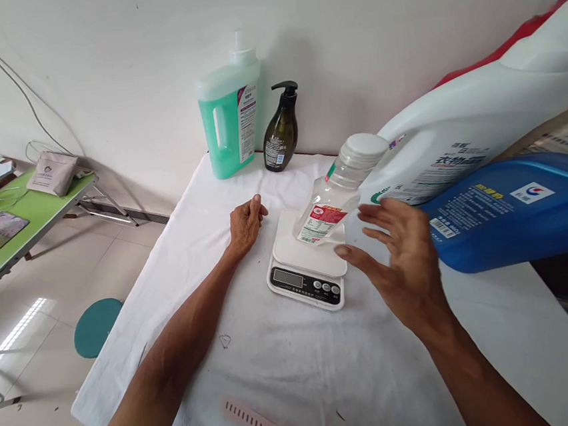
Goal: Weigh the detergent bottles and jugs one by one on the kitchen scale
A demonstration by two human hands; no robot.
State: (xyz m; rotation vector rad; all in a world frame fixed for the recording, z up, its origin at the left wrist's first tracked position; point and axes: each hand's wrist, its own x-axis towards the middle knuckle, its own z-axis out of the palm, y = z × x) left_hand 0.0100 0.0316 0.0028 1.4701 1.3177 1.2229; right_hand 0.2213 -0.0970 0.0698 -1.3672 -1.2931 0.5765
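Note:
A small white kitchen scale (292,292) with a dark display and several round buttons rests on the cloth-covered table. On its platform stands a clear plastic bottle (329,192) with a white cap and a red and white label. My right hand (404,262) is just right of the bottle, thumb and fingers spread apart, holding nothing. To the left of the scale, my left hand (247,224) rests on the white cloth (261,389). Its fingers are loosely curled together, with nothing visible in them.
At the back stand a green liquid jug (225,125) and a dark pump bottle (281,133). Large white (437,131) and blue detergent bottles (505,212) crowd the right. A pink-strapped watch (264,422) lies in front. Left are a green table (47,209) and teal stool (97,328).

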